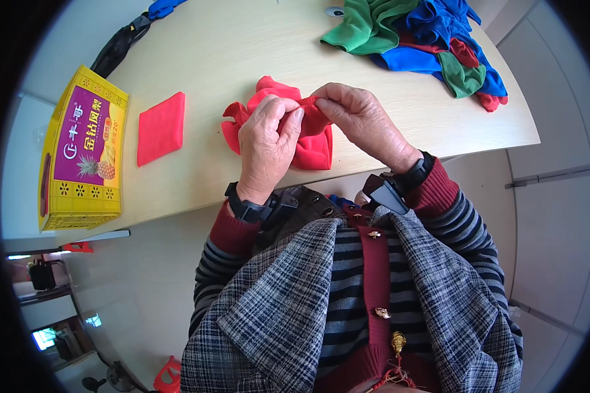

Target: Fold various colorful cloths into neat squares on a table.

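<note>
A crumpled red cloth (313, 152) lies near the front edge of the table, its upper part lifted between my two hands. My left hand (269, 134) pinches its edge with thumb and forefinger. A short way to the right, my right hand (360, 118) pinches the same edge, so a small stretch of it is drawn up between my fingertips. Loose folds of the cloth spread behind and below my left hand. To the left of it, a red cloth folded into a flat square (160, 129) rests on the table by itself.
A yellow and purple carton (85, 150) with a pineapple picture stands at the table's left edge. Behind it lies a black bundle (121, 46). At the far right, green, blue and red cloths (432, 46) form a loose heap on the pale table (229, 59).
</note>
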Demonstrator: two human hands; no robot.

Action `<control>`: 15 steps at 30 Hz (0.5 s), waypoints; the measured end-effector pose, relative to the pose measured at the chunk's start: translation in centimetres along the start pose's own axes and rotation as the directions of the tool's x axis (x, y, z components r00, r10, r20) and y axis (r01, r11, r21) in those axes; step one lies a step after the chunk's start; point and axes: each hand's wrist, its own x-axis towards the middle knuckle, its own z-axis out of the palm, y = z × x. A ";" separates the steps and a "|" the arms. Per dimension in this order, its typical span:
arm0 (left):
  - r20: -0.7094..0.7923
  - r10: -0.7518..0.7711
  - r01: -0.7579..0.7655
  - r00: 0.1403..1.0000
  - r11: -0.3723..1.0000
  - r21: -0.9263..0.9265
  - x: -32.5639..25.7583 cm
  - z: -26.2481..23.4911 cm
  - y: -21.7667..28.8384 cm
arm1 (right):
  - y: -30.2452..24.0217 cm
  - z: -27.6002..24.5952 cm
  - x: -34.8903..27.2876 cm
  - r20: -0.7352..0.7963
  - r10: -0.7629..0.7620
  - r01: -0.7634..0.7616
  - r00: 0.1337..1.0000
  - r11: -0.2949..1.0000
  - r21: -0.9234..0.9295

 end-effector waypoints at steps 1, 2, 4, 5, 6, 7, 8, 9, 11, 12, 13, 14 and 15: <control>-0.005 0.001 -0.001 1.000 1.000 -0.004 0.0 0.0 -0.1 | 0.0 0.0 0.0 0.000 0.001 -0.001 1.000 1.000 0.001; -0.009 0.001 -0.002 1.000 1.000 -0.008 0.0 0.1 -0.2 | -0.1 0.0 -0.1 -0.002 0.008 -0.008 1.000 1.000 -0.001; -0.014 0.000 0.000 1.000 1.000 -0.011 0.0 0.2 -0.3 | -0.4 -0.1 -0.2 -0.004 0.023 -0.023 1.000 1.000 -0.004; -0.020 0.001 -0.001 1.000 1.000 -0.010 0.0 0.2 -0.3 | -0.5 0.0 -0.2 -0.004 0.024 -0.024 1.000 1.000 -0.003; -0.025 0.002 -0.002 1.000 1.000 -0.007 0.0 0.3 -0.4 | -0.6 0.0 -0.3 0.013 0.025 -0.026 1.000 0.998 0.054; -0.031 0.002 -0.002 1.000 1.000 -0.005 0.0 0.4 -0.4 | -0.6 0.1 -0.4 0.029 0.025 -0.028 0.999 0.993 0.111; -0.029 0.001 -0.001 1.000 1.000 -0.006 0.0 0.4 -0.4 | -0.6 0.1 -0.5 0.044 0.024 -0.031 0.999 0.985 0.168; -0.021 -0.004 0.004 1.000 1.000 -0.007 0.1 0.4 -0.4 | -0.6 0.0 -0.4 0.044 0.025 -0.032 0.999 0.985 0.168; -0.005 -0.016 0.016 1.000 1.000 -0.007 0.2 0.5 -0.4 | -0.4 -0.1 -0.3 0.037 -0.006 0.003 0.999 0.996 0.090; -0.006 -0.018 0.018 1.000 1.000 -0.006 0.3 0.6 -0.5 | -0.4 -0.2 -0.2 0.036 -0.023 0.021 0.999 0.998 0.051; -0.012 -0.010 0.010 1.000 1.000 -0.005 0.3 0.6 -0.6 | -0.3 -0.1 -0.1 0.045 -0.028 0.025 0.999 0.998 0.053; -0.020 -0.003 0.003 1.000 1.000 -0.004 0.2 0.5 -0.7 | -0.1 0.1 0.0 0.017 -0.062 0.062 0.998 0.998 -0.022; -0.029 0.004 -0.004 1.000 1.000 0.000 0.1 0.5 -0.8 | 0.0 0.4 0.0 -0.007 -0.100 0.099 0.995 0.990 -0.097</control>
